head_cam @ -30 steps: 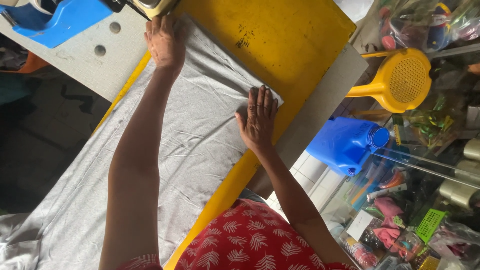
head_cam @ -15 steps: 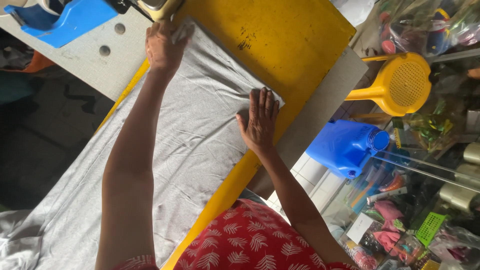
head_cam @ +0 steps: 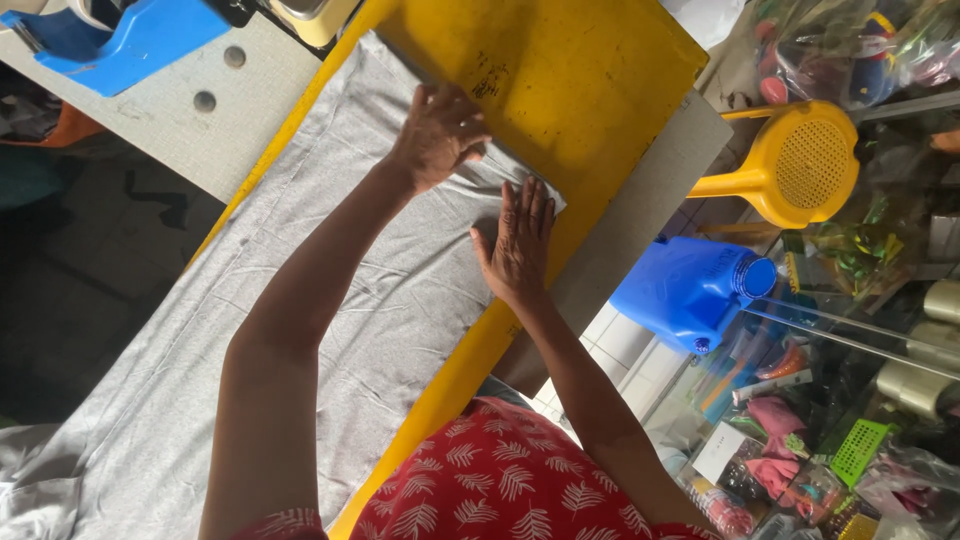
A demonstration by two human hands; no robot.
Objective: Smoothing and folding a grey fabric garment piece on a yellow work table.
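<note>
Both arms bare, extended forward from the body. Left hand (head_cam: 437, 135) farther out, palm down, fingers curled and bunched toward the right, wrist slightly bent. Left forearm runs long and straight back to the elbow. Right hand (head_cam: 520, 240) nearer the body, flat, palm down, 4 fingers straight and close together, thumb spread left. The 2 hands are near each other, not touching.

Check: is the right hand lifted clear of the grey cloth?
No. The right hand lies flat, fingers spread, on the grey cloth near its edge on the yellow board.
</note>
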